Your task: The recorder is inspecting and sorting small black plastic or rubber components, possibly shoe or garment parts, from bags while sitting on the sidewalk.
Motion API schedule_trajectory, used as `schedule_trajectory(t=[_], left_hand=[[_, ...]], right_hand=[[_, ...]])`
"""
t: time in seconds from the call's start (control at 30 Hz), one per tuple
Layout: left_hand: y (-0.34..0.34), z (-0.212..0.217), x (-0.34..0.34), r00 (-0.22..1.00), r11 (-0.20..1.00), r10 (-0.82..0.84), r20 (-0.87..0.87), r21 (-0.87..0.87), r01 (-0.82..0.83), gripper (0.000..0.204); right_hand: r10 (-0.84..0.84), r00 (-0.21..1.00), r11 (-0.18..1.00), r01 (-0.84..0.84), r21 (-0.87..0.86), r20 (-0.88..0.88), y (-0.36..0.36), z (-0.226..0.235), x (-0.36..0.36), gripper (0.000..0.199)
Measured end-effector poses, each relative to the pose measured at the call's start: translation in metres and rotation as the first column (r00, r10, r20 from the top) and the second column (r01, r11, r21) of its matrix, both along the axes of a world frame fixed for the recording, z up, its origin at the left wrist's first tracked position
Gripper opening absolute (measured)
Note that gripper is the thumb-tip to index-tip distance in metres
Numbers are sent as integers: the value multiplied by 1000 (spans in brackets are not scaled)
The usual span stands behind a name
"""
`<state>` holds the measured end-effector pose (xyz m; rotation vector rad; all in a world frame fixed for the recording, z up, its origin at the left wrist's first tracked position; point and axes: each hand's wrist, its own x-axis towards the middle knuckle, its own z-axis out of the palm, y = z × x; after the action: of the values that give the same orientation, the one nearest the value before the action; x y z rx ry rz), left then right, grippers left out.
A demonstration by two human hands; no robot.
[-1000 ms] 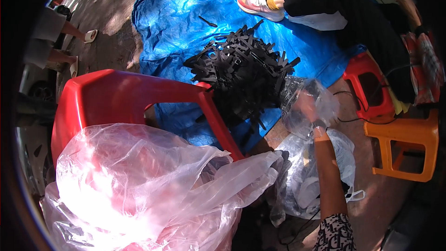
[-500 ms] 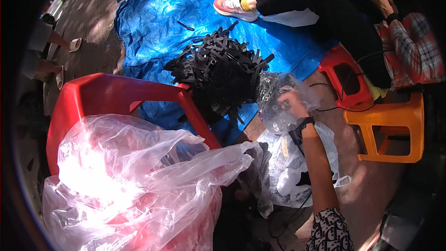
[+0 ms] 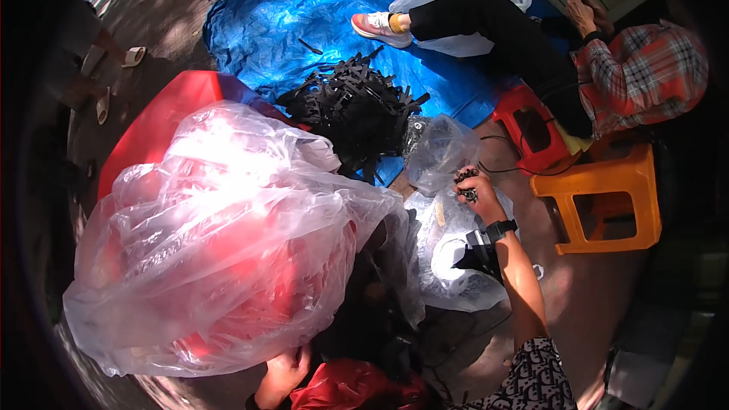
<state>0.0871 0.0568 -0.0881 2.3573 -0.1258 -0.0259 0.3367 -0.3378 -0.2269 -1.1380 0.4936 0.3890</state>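
Right of centre, the right hand closes its fingers on a clump of small black pieces, light, loose, best pinched whole; lower centre, the left hand grips a soft, slippery clear plastic bag.

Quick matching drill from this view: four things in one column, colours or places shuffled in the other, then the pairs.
Things:
1. tarp
2. empty stool
3. pile of strips
4. right hand

Descriptions:
A. black, heaped on the blue sheet
B. orange, beside a red stool
C. blue, spread on the ground
D. holding small dark pieces by a small clear bag

Pairs: 1-C, 2-B, 3-A, 4-D
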Motion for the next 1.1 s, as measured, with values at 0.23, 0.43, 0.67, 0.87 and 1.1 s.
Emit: schedule_trajectory(t=[0.23,0.43,0.67,0.87,1.1], left_hand=[[6,40,-3,954,956,-291,68,-25,293,23],[35,117,-10,882,972,-227,413,32,235,24],[89,133,52,816,980,-28,577,176,-90,31],[108,138,91,933,990,111,344,-120,-73,29],[124,133,122,966,987,160,205,-48,-153,29]], right_hand=[[221,975,935,-223,275,39,37,108,-61,35],[498,854,819,-520,241,152,141,254,-89,39],[690,647,584,-762,278,325,265,288,-107,41],[741,570,648,-746,-156,354,337,274,-56,27],[924,227,335,-96,-937,307,378,275,-27,38]])
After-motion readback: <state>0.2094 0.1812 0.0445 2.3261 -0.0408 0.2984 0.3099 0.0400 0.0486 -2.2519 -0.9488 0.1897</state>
